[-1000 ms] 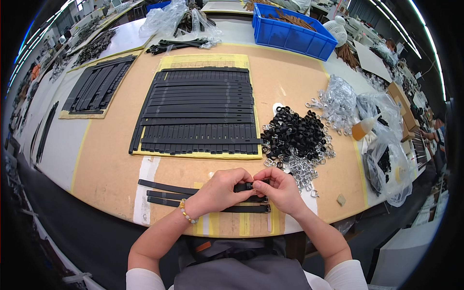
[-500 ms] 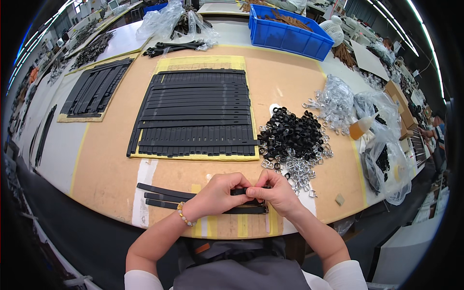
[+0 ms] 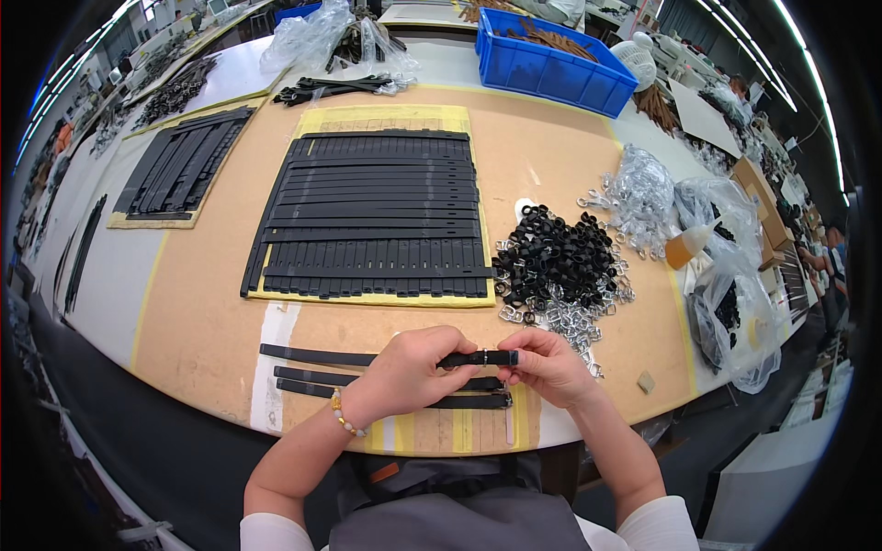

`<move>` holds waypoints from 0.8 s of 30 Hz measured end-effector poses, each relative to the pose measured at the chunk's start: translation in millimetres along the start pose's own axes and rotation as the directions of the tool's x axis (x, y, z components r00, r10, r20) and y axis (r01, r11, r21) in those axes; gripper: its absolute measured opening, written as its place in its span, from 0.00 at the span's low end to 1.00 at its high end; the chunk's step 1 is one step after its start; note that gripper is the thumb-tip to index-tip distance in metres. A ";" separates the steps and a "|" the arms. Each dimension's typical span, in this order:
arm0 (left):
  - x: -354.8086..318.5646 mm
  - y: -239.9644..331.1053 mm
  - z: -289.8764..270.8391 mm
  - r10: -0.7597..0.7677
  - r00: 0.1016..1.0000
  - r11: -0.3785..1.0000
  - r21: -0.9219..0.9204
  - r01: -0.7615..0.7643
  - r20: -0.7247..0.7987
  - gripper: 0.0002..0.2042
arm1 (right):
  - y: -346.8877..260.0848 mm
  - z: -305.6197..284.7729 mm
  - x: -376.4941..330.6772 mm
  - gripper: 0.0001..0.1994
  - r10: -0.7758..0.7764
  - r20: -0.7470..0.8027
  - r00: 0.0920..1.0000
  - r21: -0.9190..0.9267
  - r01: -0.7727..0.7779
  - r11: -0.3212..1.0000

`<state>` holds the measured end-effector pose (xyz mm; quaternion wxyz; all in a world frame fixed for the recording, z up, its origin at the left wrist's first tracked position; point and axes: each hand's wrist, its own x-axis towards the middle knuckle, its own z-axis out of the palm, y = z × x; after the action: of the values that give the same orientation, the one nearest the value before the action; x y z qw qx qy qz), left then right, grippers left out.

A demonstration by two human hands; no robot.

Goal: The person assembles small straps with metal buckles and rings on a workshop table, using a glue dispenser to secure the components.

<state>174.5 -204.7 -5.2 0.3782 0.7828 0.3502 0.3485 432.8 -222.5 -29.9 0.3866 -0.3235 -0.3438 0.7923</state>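
Between my hands lies a black belt strap (image 3: pixel 308 353) with a small silver buckle (image 3: pixel 486 356) near its right end. My left hand (image 3: pixel 418 365) is closed on the strap just left of the buckle. The fingertips of my right hand (image 3: pixel 548 364) pinch the strap's short right end. Two more black straps (image 3: pixel 303 388) lie in front of it on the table, passing beneath my left hand. A metal buckle (image 3: pixel 506 399) shows at the right end of the nearest one.
Beyond my hands, a yellow-edged board (image 3: pixel 386 118) carries many black straps. To the right sits a heap of black loops (image 3: pixel 560 253) and silver buckles (image 3: pixel 579 323). A blue crate (image 3: pixel 551 75), plastic bags (image 3: pixel 643 188) and an amber-filled bottle (image 3: pixel 687 246) stand farther off.
My right hand has drawn away to the right from my left, uncovering the strap end and its buckle between them. The left hand has hardly moved.
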 end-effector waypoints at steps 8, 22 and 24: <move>-4.8 -6.5 7.7 0.077 0.991 0.995 0.057 -0.084 0.113 0.13 | -10.5 31.3 13.7 0.18 0.207 -0.045 0.977 -0.537 -0.198 0.820; -1.3 -11.5 0.7 -0.015 0.992 1.000 0.019 0.013 0.126 0.14 | -9.9 33.7 15.9 0.14 0.125 -0.108 0.986 -0.655 -0.165 0.737; -1.8 -12.9 1.0 -0.002 0.994 1.000 0.009 0.001 0.105 0.13 | -11.1 32.0 15.4 0.13 0.136 -0.112 0.984 -0.641 -0.176 0.747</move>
<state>170.7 -200.4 -17.0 0.3928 0.8015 0.3321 0.3051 404.7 -213.9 -7.1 0.1932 -0.4873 -0.5566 0.6445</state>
